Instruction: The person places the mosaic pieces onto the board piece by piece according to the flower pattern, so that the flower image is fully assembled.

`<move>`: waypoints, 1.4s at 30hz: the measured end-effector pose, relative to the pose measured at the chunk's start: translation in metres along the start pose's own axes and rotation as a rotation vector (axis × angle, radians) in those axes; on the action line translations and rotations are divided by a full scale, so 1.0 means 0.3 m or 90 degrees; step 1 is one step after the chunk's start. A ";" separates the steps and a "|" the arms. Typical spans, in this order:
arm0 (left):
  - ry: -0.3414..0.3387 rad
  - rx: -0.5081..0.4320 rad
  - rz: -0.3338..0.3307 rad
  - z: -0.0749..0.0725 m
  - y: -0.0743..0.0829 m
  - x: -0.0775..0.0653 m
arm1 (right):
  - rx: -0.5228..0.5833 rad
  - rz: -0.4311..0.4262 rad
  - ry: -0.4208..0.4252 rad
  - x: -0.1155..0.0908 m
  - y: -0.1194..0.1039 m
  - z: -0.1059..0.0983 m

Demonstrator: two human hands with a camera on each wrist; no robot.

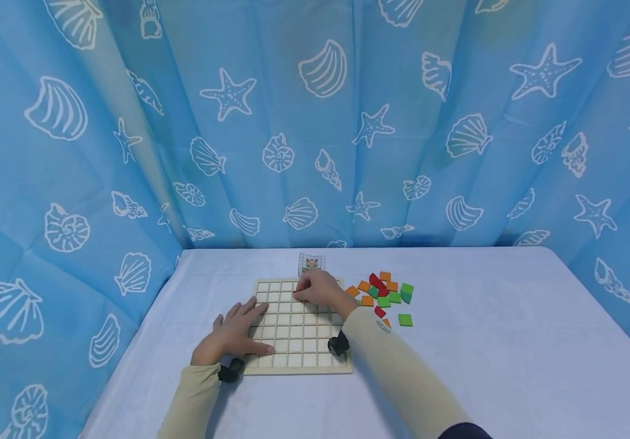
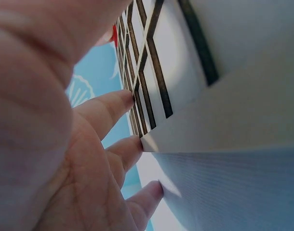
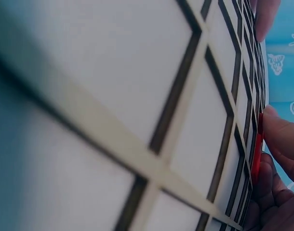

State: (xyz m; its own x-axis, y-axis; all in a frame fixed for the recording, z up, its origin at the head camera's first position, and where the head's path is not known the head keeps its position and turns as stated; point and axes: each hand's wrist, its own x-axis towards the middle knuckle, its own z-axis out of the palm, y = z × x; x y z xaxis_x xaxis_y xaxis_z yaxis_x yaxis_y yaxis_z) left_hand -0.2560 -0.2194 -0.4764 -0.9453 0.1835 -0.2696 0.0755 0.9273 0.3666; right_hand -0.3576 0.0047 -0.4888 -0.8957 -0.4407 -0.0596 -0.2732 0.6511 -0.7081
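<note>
Right hand (image 1: 322, 289) pinching a small, flat red piece (image 3: 257, 153) at a pale grid board (image 1: 296, 332)

The piece lies between the thumb and curled fingers, close against the grid, in the part of the board toward the tabletop's (image 1: 485, 341) far edge; whether it is seated in a cell cannot be told. The left hand (image 1: 232, 337) grasps nothing: its fingers are spread across the board's left edge, the thumb resting by the near left corner.

The board is a cream, wood-like frame of raised, dark-sided strips round smooth white squares. It lies left of centre on the tabletop, which is covered in white cloth. Beyond its far edge is a small printed card (image 1: 311, 262). Off its right edge are scattered thin orange, green, red and teal pieces (image 1: 383, 292), some overlapping, some square; one green square (image 1: 405, 320) lies apart.

The right forearm, in a beige sleeve (image 1: 402, 372), slants in across the board's right edge; the left forearm comes from the near left. Blue fabric (image 1: 271, 91) with white shell and starfish outlines hangs behind the far edge.
</note>
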 end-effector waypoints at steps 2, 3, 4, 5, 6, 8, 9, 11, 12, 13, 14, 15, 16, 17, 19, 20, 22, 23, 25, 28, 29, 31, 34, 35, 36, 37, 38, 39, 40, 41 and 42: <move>0.000 0.001 0.001 -0.001 -0.001 -0.001 | -0.001 -0.001 0.002 0.002 0.001 0.002; 0.000 0.001 0.002 -0.001 -0.002 -0.001 | -0.001 0.001 0.003 0.003 0.001 0.003; -0.001 0.001 0.000 -0.001 -0.003 -0.001 | 0.000 0.000 0.003 0.004 0.001 0.003; -0.002 0.001 0.001 -0.001 -0.004 0.000 | 0.001 0.001 0.003 0.005 0.002 0.002; -0.003 0.001 0.000 0.000 -0.005 0.001 | 0.000 0.002 0.003 0.005 0.002 0.002; -0.004 0.001 0.000 -0.001 -0.005 0.003 | 0.000 0.004 0.003 0.006 0.002 0.000; -0.004 0.001 -0.001 0.000 -0.006 0.005 | 0.000 0.005 0.002 0.005 0.002 -0.001; -0.005 -0.003 -0.002 0.001 -0.007 0.008 | -0.003 0.006 0.003 0.006 0.000 -0.003; -0.005 -0.005 -0.002 0.002 -0.008 0.009 | -0.002 0.006 0.003 0.006 0.000 -0.003; -0.004 -0.007 -0.002 0.002 -0.009 0.011 | 0.000 0.006 0.002 0.006 -0.003 -0.006; -0.004 -0.008 -0.003 0.002 -0.010 0.012 | 0.001 0.005 0.002 0.007 -0.005 -0.008; -0.001 -0.008 0.000 0.001 -0.011 0.012 | 0.004 0.005 0.000 0.008 -0.007 -0.010; -0.001 -0.008 0.001 0.001 -0.012 0.012 | 0.007 0.004 -0.001 0.008 -0.009 -0.012; 0.000 -0.008 0.003 0.001 -0.013 0.013 | 0.011 0.004 -0.003 0.009 -0.009 -0.013; 0.000 -0.009 0.003 0.002 -0.013 0.013 | 0.020 0.006 -0.003 0.009 -0.009 -0.016; -0.001 -0.008 0.003 0.004 -0.013 0.013 | 0.018 0.005 -0.001 0.009 -0.007 -0.018; -0.002 -0.011 -0.001 0.008 -0.011 0.013 | 0.016 0.001 0.009 0.009 -0.002 -0.026; -0.001 -0.011 -0.002 0.009 -0.010 0.012 | 0.018 -0.002 0.017 0.009 0.000 -0.033; 0.002 -0.011 -0.005 0.010 -0.009 0.011 | 0.021 -0.012 0.034 0.010 0.008 -0.051; 0.009 -0.009 -0.008 0.010 -0.008 0.010 | 0.046 -0.018 0.052 0.009 0.028 -0.087; 0.010 -0.007 -0.009 0.011 -0.008 0.011 | 0.050 -0.016 0.055 0.006 0.038 -0.101; 0.011 -0.009 -0.010 0.013 -0.010 0.013 | 0.051 -0.003 0.060 -0.002 0.062 -0.129; 0.008 -0.014 -0.007 0.014 -0.012 0.013 | 0.034 0.031 0.068 -0.023 0.108 -0.172; 0.006 -0.015 -0.005 0.014 -0.012 0.013 | 0.026 0.040 0.071 -0.032 0.125 -0.187; 0.005 -0.016 -0.003 0.015 -0.013 0.013 | 0.020 0.051 0.075 -0.041 0.140 -0.202; 0.005 -0.017 -0.001 0.015 -0.012 0.013 | 0.013 0.060 0.078 -0.049 0.153 -0.217; 0.005 -0.016 0.000 0.015 -0.013 0.012 | 0.005 0.067 0.080 -0.056 0.168 -0.230; 0.006 -0.018 -0.001 0.016 -0.013 0.012 | 0.001 0.073 0.083 -0.063 0.180 -0.244; 0.007 -0.017 -0.001 0.016 -0.014 0.012 | -0.007 0.078 0.086 -0.070 0.191 -0.257; 0.008 -0.017 -0.002 0.016 -0.014 0.011 | -0.012 0.084 0.090 -0.076 0.202 -0.269; 0.010 -0.018 -0.002 0.016 -0.014 0.011 | -0.016 0.092 0.092 -0.081 0.212 -0.280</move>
State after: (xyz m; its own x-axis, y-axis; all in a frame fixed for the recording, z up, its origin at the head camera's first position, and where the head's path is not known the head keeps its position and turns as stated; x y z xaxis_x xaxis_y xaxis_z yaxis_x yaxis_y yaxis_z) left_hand -0.2579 -0.2212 -0.4830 -0.9503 0.1750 -0.2574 0.0634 0.9185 0.3902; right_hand -0.3826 0.1088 -0.4735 -0.9667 -0.2498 -0.0556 -0.1460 0.7170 -0.6816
